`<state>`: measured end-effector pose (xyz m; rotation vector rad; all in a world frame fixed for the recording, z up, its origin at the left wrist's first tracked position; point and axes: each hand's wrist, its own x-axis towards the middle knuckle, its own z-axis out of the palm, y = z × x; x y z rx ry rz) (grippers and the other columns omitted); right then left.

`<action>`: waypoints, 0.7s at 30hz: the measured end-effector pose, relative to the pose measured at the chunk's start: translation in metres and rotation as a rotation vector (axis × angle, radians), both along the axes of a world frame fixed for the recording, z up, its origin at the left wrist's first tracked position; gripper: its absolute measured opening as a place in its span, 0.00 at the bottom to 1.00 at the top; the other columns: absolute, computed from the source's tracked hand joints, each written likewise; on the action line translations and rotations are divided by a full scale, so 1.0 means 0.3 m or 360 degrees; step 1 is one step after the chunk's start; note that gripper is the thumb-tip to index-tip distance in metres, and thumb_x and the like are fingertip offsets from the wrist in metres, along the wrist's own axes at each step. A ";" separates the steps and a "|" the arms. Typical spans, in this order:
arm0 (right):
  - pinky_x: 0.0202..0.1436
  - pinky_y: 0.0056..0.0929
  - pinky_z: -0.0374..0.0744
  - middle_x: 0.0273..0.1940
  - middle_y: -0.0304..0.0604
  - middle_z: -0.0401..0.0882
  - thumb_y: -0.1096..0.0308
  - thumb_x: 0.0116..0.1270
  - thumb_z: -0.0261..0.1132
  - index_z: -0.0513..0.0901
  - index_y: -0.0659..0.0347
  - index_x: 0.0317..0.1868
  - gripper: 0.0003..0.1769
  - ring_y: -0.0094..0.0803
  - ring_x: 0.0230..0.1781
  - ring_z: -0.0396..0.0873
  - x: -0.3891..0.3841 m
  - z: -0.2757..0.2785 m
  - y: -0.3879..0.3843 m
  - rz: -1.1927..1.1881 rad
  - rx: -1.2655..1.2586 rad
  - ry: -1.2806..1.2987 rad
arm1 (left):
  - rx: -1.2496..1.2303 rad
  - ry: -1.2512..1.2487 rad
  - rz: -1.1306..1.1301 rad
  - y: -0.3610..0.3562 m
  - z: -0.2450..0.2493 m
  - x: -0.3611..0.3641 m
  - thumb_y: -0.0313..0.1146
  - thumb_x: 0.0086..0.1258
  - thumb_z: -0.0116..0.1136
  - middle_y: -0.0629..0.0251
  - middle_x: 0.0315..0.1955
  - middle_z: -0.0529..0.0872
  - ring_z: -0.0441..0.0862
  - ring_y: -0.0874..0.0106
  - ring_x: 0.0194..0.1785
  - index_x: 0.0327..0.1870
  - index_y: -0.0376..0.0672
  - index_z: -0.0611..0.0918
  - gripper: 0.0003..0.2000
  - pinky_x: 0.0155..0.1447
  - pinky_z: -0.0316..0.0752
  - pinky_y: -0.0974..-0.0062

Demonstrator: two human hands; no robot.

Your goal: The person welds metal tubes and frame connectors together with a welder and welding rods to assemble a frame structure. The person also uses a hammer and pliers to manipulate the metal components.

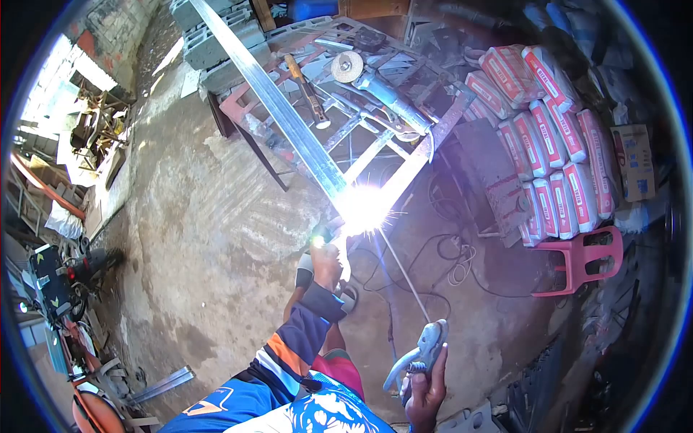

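A welding electrode [406, 278] runs up from a grey electrode holder [427, 351], which my right hand [427, 390] grips at the bottom right. The electrode's upper end disappears in a blinding white arc [363, 208] with sparks. Just below and left of the arc is my left hand [326, 263], its fingers curled near a dark object with a bright glint; glare hides what they hold. A long metal channel [278, 108] slants from the top left down to the arc, over a metal frame table [433, 133].
An angle grinder [386, 97] and a hammer [307, 90] lie on the table. Stacked cement bags [548, 144] and a pink chair [585, 263] stand right. Cables [462, 263] cross the floor. Concrete blocks [224, 43] are at the upper left, a motorcycle [61, 278] at left.
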<state>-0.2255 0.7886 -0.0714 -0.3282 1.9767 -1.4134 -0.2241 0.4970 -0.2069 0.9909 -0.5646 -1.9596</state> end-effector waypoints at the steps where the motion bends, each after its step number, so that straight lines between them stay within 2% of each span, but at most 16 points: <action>1: 0.27 0.26 0.73 0.32 0.40 0.73 0.66 0.77 0.54 0.43 0.63 0.80 0.40 0.22 0.23 0.67 0.004 -0.005 -0.024 -0.0186 -0.0226 -0.0165 | -0.0086 0.0006 0.0031 0.003 -0.004 0.003 0.21 0.69 0.59 0.57 0.45 0.85 0.86 0.68 0.46 0.50 0.28 0.79 0.11 0.56 0.82 0.72; 2: 0.27 0.26 0.73 0.31 0.41 0.74 0.66 0.77 0.55 0.42 0.63 0.80 0.40 0.23 0.23 0.68 -0.004 0.010 -0.038 -0.0230 -0.0281 -0.0283 | 0.0049 0.0018 0.0118 0.025 -0.007 -0.009 0.21 0.69 0.60 0.57 0.44 0.86 0.86 0.69 0.44 0.49 0.29 0.80 0.10 0.56 0.81 0.73; 3: 0.27 0.26 0.73 0.31 0.41 0.74 0.66 0.76 0.55 0.42 0.63 0.80 0.41 0.24 0.23 0.69 -0.013 0.033 -0.051 -0.0273 -0.0337 -0.0401 | 0.0082 -0.0056 -0.0011 0.003 0.003 -0.018 0.21 0.68 0.61 0.58 0.44 0.86 0.86 0.69 0.45 0.49 0.29 0.80 0.10 0.56 0.81 0.73; 5: 0.28 0.27 0.74 0.32 0.41 0.75 0.65 0.76 0.56 0.45 0.64 0.80 0.40 0.24 0.23 0.69 -0.011 0.037 -0.048 -0.0345 -0.0323 -0.0444 | 0.0099 -0.0041 0.0001 0.000 -0.004 -0.015 0.21 0.68 0.61 0.58 0.44 0.86 0.86 0.69 0.46 0.50 0.29 0.80 0.11 0.57 0.81 0.72; 7: 0.32 0.30 0.78 0.37 0.45 0.79 0.63 0.75 0.58 0.51 0.68 0.78 0.39 0.28 0.27 0.75 -0.003 -0.036 0.033 -0.0079 -0.0125 0.0093 | 0.0096 -0.0035 0.0000 0.003 0.004 -0.014 0.21 0.68 0.61 0.58 0.44 0.86 0.85 0.68 0.46 0.51 0.28 0.80 0.12 0.57 0.81 0.71; 8: 0.30 0.26 0.75 0.36 0.47 0.78 0.62 0.74 0.58 0.51 0.72 0.77 0.40 0.26 0.25 0.73 0.005 -0.126 0.102 0.0052 -0.0130 0.0432 | 0.0088 -0.0023 0.0000 0.003 0.008 -0.014 0.21 0.68 0.61 0.57 0.44 0.85 0.85 0.68 0.47 0.51 0.28 0.79 0.12 0.57 0.81 0.71; 9: 0.30 0.26 0.75 0.36 0.47 0.78 0.62 0.74 0.58 0.51 0.72 0.77 0.40 0.26 0.25 0.73 0.001 -0.132 0.114 0.0049 -0.0125 0.0425 | 0.0092 -0.0030 -0.0004 0.003 0.004 -0.016 0.21 0.68 0.61 0.57 0.44 0.85 0.85 0.68 0.47 0.51 0.28 0.79 0.12 0.57 0.81 0.71; 11: 0.37 0.29 0.79 0.41 0.49 0.80 0.66 0.71 0.59 0.57 0.75 0.75 0.37 0.27 0.29 0.75 0.003 -0.125 0.118 0.0400 0.0135 0.0908 | 0.0077 -0.0034 0.0024 0.004 -0.005 -0.016 0.21 0.69 0.60 0.56 0.45 0.85 0.85 0.68 0.47 0.52 0.26 0.79 0.13 0.57 0.81 0.70; 12: 0.46 0.34 0.80 0.46 0.54 0.82 0.68 0.69 0.59 0.62 0.76 0.72 0.34 0.34 0.36 0.80 0.015 -0.112 0.104 0.0344 0.0122 0.0845 | 0.0072 -0.0033 0.0016 0.003 -0.007 -0.015 0.20 0.69 0.59 0.55 0.45 0.85 0.85 0.67 0.47 0.52 0.26 0.78 0.13 0.58 0.82 0.69; 13: 0.46 0.34 0.80 0.46 0.54 0.82 0.68 0.69 0.59 0.62 0.76 0.72 0.34 0.34 0.36 0.80 0.014 -0.102 0.085 0.0343 0.0128 0.0840 | 0.0078 -0.0037 0.0014 0.003 -0.011 -0.016 0.20 0.69 0.59 0.55 0.45 0.85 0.85 0.67 0.47 0.52 0.26 0.78 0.13 0.58 0.82 0.69; 15: 0.44 0.44 0.79 0.45 0.61 0.80 0.66 0.70 0.62 0.66 0.69 0.71 0.32 0.55 0.39 0.81 0.004 -0.090 0.054 0.0383 0.0044 0.0988 | 0.0073 -0.0037 0.0019 0.000 -0.011 -0.016 0.20 0.69 0.60 0.55 0.45 0.85 0.85 0.67 0.47 0.52 0.25 0.78 0.13 0.58 0.82 0.69; 16: 0.41 0.45 0.78 0.42 0.59 0.79 0.67 0.70 0.62 0.67 0.68 0.70 0.31 0.55 0.37 0.80 -0.004 -0.083 0.042 0.0390 0.0014 0.1026 | 0.0077 -0.0044 0.0017 -0.001 -0.010 -0.018 0.20 0.69 0.60 0.55 0.45 0.85 0.85 0.67 0.47 0.52 0.25 0.78 0.13 0.58 0.82 0.69; 21: 0.40 0.45 0.78 0.40 0.59 0.79 0.67 0.70 0.62 0.67 0.68 0.70 0.31 0.55 0.36 0.79 -0.010 -0.086 0.057 0.0395 0.0066 0.0986 | 0.0070 -0.0025 0.0016 0.001 0.004 -0.018 0.21 0.68 0.61 0.55 0.45 0.85 0.85 0.66 0.46 0.51 0.25 0.78 0.13 0.57 0.82 0.69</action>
